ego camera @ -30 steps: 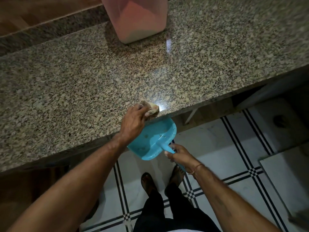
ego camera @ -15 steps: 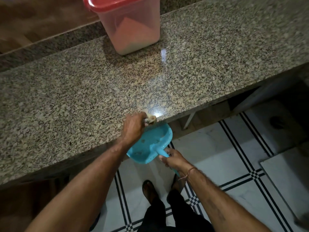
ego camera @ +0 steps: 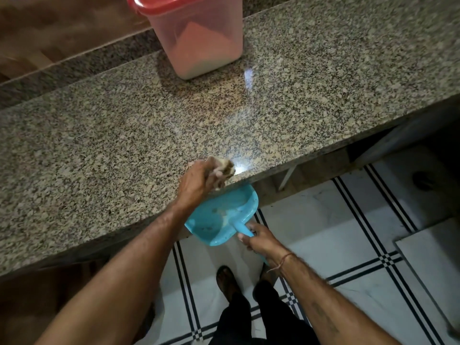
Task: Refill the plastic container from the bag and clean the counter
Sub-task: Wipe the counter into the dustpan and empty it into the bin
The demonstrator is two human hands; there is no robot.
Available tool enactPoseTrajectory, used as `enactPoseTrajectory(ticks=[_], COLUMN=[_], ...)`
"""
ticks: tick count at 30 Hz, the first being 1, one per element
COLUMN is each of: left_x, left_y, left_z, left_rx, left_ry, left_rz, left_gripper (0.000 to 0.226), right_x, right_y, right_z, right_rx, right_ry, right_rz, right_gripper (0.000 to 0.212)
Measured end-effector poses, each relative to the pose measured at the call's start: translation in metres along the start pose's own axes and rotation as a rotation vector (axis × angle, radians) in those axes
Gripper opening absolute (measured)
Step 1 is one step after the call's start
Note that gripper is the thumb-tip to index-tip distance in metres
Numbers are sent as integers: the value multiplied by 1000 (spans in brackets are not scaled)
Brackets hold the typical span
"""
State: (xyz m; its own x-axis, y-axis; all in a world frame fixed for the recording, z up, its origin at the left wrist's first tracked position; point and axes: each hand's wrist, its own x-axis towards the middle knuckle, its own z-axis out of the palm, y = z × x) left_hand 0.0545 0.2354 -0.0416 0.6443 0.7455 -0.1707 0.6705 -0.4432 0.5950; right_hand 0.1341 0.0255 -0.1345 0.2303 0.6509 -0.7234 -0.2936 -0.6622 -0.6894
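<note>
1. Head view: my left hand [ego camera: 199,178] sits at the front edge of the granite counter [ego camera: 99,145], fingers curled tight round a small pale cloth [ego camera: 225,168] that touches the stone right at the lip.
2. My right hand [ego camera: 258,239] is closed round the handle of a blue dustpan [ego camera: 219,217], holding it just under the counter edge, directly below the cloth.
3. A few dark specks and a pale streak lie inside the dustpan.
4. The plastic container [ego camera: 199,36] stands upright at the back of the counter, well apart from my hands, with its red lid [ego camera: 159,3] on and a sloped heap of powder showing through its wall.
5. A thin thread bracelet [ego camera: 283,260] circles my right wrist.
6. Below, my feet [ego camera: 225,280] stand on a white tiled floor [ego camera: 348,232] with black lines.
</note>
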Motion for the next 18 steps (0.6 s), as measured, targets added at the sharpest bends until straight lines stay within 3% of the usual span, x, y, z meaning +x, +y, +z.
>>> enactPoseTrajectory(ticks=[3,7,12,18], left_x=[4,11,5,13], left_y=[-7,-9,-4,12], left_z=[-7,-18,-8,-6], left_rx=[220,316,383,378], left_ry=[-174,-290,-208,-197], left_rz=[92,193,232,50], left_gripper=[40,59,42,30], right_x=[-1,-3,-6,-8], right_y=[0,0,-2,-4], right_z=[-2,-2,-3,-5], right_rx=[-7,22,9,-13], right_ry=[-1,12,22,12], right_rz=[-12,-6,-4,-17], right_gripper=[13,14,11,12])
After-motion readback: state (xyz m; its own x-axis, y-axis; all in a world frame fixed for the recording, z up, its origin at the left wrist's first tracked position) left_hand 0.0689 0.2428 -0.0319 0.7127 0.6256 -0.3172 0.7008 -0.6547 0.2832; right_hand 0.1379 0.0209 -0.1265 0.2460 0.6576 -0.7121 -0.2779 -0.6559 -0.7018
